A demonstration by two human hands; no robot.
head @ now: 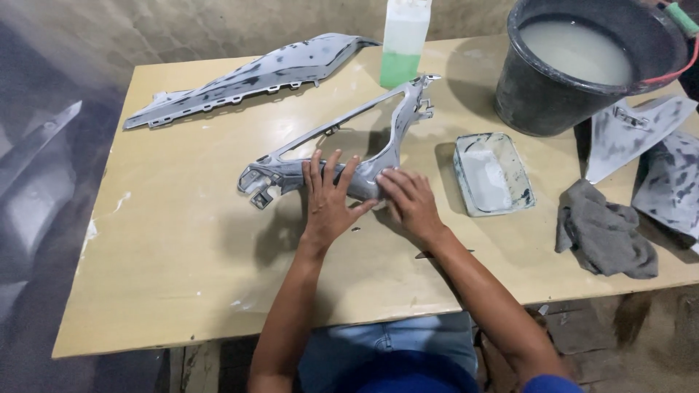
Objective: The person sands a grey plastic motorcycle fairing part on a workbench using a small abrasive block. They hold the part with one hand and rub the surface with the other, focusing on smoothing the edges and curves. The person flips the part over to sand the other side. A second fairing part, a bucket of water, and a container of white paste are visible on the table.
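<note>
Grey plastic frame panel [342, 156], judged light, stiff, slippery: left hand [329, 200] lay flat on it, right hand [409, 200] pressed at three o'clock.

We see matt grey primed plastic frame panel [342, 156], smooth pale wood table [182, 240], crumpled grey cloth rag [604, 233], dull black plastic bucket [539, 94].

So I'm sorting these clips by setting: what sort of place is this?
Likely a small bodywork or paint-prep workshop. Both hands rub a grey primed frame panel on a worn table, beside a bucket of cloudy water and a grey rag.
</note>
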